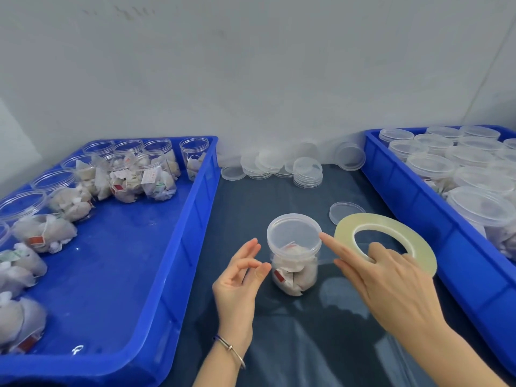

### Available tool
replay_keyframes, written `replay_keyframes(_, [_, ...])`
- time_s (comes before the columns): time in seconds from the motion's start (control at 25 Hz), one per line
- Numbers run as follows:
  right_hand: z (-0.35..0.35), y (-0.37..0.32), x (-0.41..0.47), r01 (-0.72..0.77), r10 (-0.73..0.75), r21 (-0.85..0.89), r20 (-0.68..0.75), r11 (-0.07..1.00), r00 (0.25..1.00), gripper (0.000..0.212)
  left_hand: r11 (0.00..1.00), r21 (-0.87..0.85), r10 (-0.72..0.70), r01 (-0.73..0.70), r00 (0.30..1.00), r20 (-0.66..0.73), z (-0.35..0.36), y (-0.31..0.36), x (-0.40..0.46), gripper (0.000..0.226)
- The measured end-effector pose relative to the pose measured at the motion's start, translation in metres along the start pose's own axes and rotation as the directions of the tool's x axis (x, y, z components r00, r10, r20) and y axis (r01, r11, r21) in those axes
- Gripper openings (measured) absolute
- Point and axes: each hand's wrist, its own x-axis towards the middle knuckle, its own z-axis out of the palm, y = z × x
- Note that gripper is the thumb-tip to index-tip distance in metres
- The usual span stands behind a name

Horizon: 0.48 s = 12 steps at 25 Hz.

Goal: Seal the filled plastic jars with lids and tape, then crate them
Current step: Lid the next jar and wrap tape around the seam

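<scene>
Right now, by item:
R hand (391, 277): holds the tape roll (386, 240), one finger hooked thru the hole, others laid over the near rim; index finger straight, tip touching the jar's lid edge.
L hand (240, 277): loosely curled, thumb and a fingertip nearly meeting, holding nothing I can see; just left of the jar, not clearly touching it.
Jar (294, 263): upright on the dark cloth (293, 344), btwn both hands, lid (293, 233) already on, filled w/ white sachets.
Jar handling: prob. light, thin clear plastic, smooth walls so a bit slippery; would flex if squeezed hard. Best held round the body below the lid, leaving the lid seam free for tape.
Tape roll handling: stiff flat ring, thin and wide, light; free end can't be seen, clear film likely hard to find and clings to itself.
Left crate (178, 247): blue, open filled jars (156, 177), no lids.
Right crate (418, 219): blue, lidded jars (430, 167) packed close.
Spare lids (307, 173): stacked at the back by the wall; one lid (344, 210) lies alone just behind the roll.
Stage: lid done, taping not yet, by my read.
</scene>
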Motion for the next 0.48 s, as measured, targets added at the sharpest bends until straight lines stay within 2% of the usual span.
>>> replay_keyframes(0.48, [0.005, 0.003, 0.008, 0.013, -0.014, 0.027, 0.04, 1.0, 0.999, 0.043, 0.999, -0.035, 0.003, 0.0, 0.997, 0.074, 0.001, -0.013, 0.015, 0.015])
